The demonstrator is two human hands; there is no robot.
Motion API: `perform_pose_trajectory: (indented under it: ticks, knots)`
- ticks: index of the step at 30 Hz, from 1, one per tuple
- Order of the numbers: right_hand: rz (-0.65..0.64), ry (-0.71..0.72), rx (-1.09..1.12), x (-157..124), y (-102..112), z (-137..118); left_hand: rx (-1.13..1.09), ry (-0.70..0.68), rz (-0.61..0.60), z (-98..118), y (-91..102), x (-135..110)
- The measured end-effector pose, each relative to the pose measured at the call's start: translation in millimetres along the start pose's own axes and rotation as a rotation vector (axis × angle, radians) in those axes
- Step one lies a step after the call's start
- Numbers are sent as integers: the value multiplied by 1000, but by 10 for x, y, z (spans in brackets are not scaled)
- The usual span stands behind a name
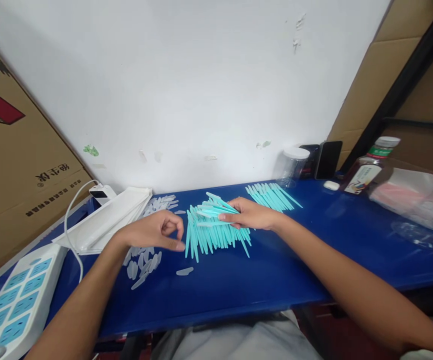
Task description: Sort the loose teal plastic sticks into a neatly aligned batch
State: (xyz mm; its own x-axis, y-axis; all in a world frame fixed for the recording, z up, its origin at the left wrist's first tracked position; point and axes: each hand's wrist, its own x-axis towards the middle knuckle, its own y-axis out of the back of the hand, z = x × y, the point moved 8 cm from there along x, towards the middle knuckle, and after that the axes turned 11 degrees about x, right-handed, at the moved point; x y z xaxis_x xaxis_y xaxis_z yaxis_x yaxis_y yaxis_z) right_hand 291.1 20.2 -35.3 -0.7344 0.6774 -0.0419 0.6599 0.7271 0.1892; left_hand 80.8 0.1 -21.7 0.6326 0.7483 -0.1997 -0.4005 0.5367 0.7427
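Observation:
My right hand (249, 215) is closed round a small bunch of teal plastic sticks (213, 210), held just above a larger pile of teal sticks (212, 236) on the blue table (276, 270). My left hand (156, 232) hovers left of that pile, thumb and forefinger curled into a pinch, over scattered clear plastic caps (143, 262). Whether a cap sits in the pinch I cannot make out. One clear cap (185, 271) lies alone in front of the pile.
A second batch of teal sticks (272, 196) lies further back. White flat packets (106, 222), a power strip (12, 300), a charger with cable (102, 192), a clear jar (293, 165), a phone (328, 159), a bottle (368, 172) and plastic bags (415, 197) line the table. Cardboard stands either side.

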Motion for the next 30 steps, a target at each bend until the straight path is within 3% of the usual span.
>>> perform_pose_trajectory:
  ticks: [3,9,15,18,23,30]
  knots:
    - [3,-3,5,0,10,3,147,26,-143,17,-115,-68]
    - [5,9,6,5,17,6,306,45,-226,-38,-454,19]
    - [-5,16,9,11,4,18,176,-38,-265,58,-455,-26]
    - [-24,29,0,5,-10,-4,14,-46,-142,83,-253,-18]
    - [-36,47,-40,0,-30,-49,-86,-65,201,36,121,22]
    - [-22,45,-54,14,-28,-53,-81,-44,302,30,87,77]
